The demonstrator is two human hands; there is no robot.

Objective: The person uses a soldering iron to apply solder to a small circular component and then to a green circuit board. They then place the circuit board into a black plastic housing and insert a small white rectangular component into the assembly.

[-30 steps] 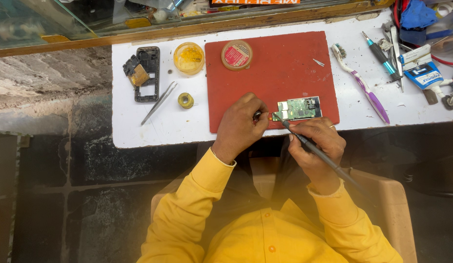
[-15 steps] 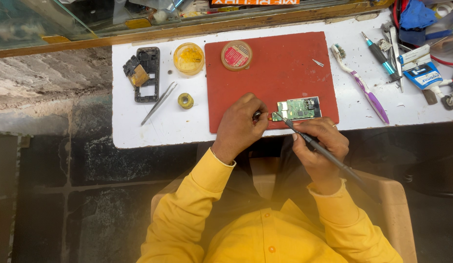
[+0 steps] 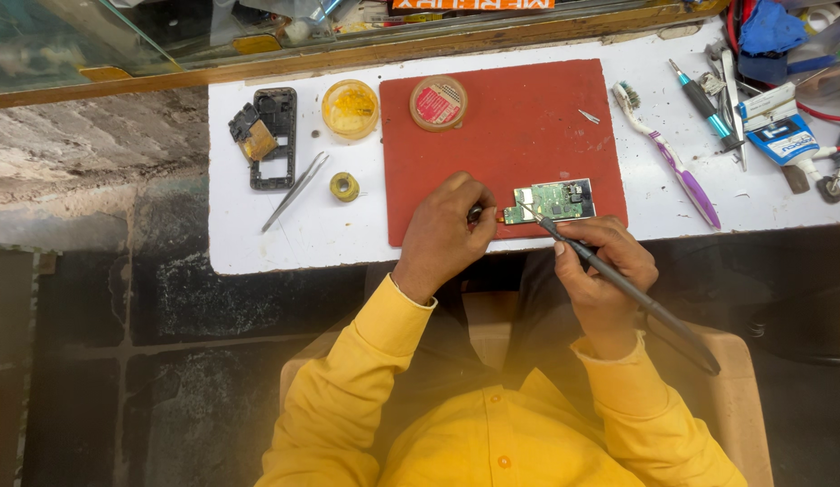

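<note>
Right hand point(image 3: 603, 271): gripping a dark soldering iron point(image 3: 632, 290) like a pen, tip reaching onto the board just ahead of the knuckles.
Left hand point(image 3: 443, 236): pinching a small dark tool point(image 3: 475, 214) between fingertips, fingers curled closed around it, pressing at the board's left end.
Circuit board point(image 3: 552, 201): lying flat between the two hands, just beyond the fingertips, near the front edge of the red mat point(image 3: 519, 117).
Small yellow roll point(image 3: 344, 187): sitting on the white tabletop point(image 3: 258, 243) just left of the left hand, off the mat.
Tweezers point(image 3: 296, 190): lying slanted farther left of that hand.
Round red-lidded tin point(image 3: 438, 103): resting on the mat's far corner, ahead of the left hand, lid hiding the contents.
Yellow open pot point(image 3: 350, 108): standing beside that tin, off the mat, holding amber paste.
Black phone frame point(image 3: 273, 138): lying far left with loose parts stacked on it.
Toothbrush point(image 3: 664, 153): lying diagonally beyond the right hand.
Tools and tube point(image 3: 781, 140): crowding the far right corner.
</note>
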